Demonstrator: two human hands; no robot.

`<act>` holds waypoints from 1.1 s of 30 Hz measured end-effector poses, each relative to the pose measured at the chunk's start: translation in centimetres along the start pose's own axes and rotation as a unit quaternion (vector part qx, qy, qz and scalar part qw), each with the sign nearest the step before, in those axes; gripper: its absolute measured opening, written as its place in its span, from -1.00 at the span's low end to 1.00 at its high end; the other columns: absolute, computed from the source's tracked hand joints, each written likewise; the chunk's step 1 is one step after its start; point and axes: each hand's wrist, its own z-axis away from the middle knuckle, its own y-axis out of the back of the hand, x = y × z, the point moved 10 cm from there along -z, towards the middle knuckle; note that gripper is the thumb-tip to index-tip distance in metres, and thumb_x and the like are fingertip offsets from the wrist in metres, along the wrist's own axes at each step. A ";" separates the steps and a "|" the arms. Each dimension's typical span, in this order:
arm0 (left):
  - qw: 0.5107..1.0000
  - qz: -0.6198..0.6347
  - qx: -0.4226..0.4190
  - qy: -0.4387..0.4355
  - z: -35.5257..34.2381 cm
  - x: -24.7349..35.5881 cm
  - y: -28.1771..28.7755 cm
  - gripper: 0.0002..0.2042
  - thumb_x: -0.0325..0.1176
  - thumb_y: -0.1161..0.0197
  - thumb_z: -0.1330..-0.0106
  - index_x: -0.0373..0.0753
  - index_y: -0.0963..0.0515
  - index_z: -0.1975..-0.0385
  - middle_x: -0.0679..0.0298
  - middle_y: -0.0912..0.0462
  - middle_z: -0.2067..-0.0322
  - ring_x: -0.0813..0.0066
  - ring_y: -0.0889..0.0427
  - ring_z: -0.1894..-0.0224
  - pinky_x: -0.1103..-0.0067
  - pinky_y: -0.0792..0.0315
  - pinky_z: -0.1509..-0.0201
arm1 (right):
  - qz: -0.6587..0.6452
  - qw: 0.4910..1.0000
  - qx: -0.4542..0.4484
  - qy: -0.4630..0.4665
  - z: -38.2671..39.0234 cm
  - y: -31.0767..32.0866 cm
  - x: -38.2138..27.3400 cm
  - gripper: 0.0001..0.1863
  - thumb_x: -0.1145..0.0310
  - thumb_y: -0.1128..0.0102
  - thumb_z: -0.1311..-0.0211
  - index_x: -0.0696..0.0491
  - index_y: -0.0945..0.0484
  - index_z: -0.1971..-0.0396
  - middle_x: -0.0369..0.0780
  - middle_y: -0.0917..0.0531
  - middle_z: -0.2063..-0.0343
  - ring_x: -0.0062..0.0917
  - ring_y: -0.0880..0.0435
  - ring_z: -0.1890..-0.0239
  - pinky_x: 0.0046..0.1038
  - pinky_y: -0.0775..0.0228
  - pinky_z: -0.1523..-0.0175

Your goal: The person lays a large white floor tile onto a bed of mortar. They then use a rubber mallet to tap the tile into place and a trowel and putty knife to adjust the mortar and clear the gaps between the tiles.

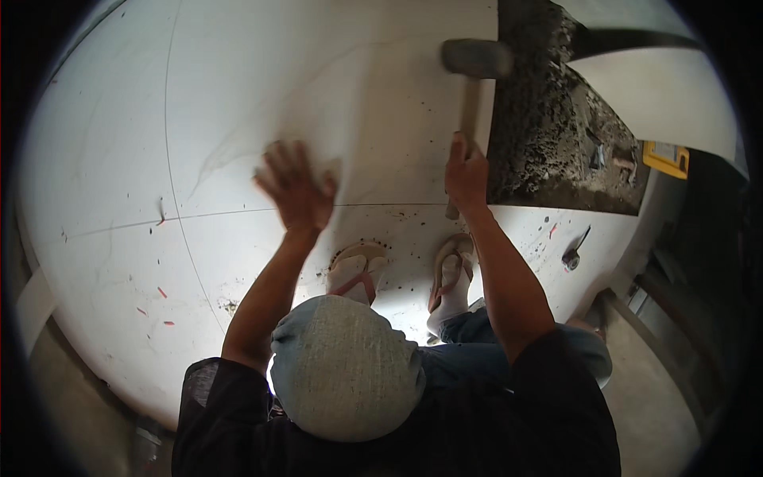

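Observation:
My left hand has its fingers spread over a large white floor tile, slightly blurred; I cannot tell whether it touches the surface. My right hand grips the wooden handle of a mallet, whose dark, blurred head is at the tile's right side. Just beyond that tile edge lies a bed of rough grey mortar with small objects in it. My sandaled feet are below my hands, on the tiled floor.
Pale slabs lie at the upper right, beside a yellow object. A small dark metal tool sits on the right tiles. Red bits and specks of dirt are scattered on the left tiles. Boards and dark ground edge the far right.

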 end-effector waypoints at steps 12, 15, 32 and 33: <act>0.883 0.063 -0.137 -0.444 4.1 21.0 -3.2 -0.35 0.12 0.06 -0.30 0.02 -0.10 -0.36 0.21 0.07 -0.41 0.13 0.19 -0.45 -0.07 0.34 -0.40 | 0.120 0.988 -0.092 -0.028 -1.3 6.7 -1.2 -0.44 -0.07 0.03 -0.31 0.24 -0.53 0.33 0.04 -0.62 0.49 -0.13 -0.66 0.35 -0.27 -0.43 0.23; 0.888 0.064 -0.113 -0.442 3.7 20.9 -3.3 -0.32 0.12 -0.05 -0.24 0.04 -0.12 -0.35 0.21 0.08 -0.41 0.15 0.22 -0.45 -0.07 0.35 -0.40 | 0.091 0.991 -0.088 -0.034 0.7 8.4 -3.4 -0.50 -0.01 -0.02 -0.30 0.23 -0.52 0.31 -0.01 -0.61 0.55 -0.19 -0.65 0.41 -0.27 -0.43 0.25; 0.946 0.091 -0.149 -0.274 1.2 13.7 -2.9 -0.04 0.38 -0.15 -0.02 0.06 0.02 -0.39 0.22 0.18 -0.42 0.14 0.30 -0.46 -0.14 0.39 -0.37 | -0.024 0.992 -0.041 -0.119 1.5 5.6 0.0 -0.67 0.23 -0.14 -0.18 0.25 -0.61 0.33 0.01 -0.66 0.53 -0.26 -0.70 0.35 -0.35 -0.46 0.22; 0.944 0.095 -0.148 -0.279 1.6 14.0 -2.7 -0.04 0.38 -0.15 -0.02 0.06 0.02 -0.39 0.22 0.18 -0.42 0.14 0.30 -0.46 -0.14 0.39 -0.37 | -0.021 0.992 -0.035 -0.121 2.3 5.5 1.8 -0.67 0.23 -0.14 -0.18 0.25 -0.61 0.33 0.01 -0.66 0.53 -0.26 -0.70 0.35 -0.35 -0.46 0.22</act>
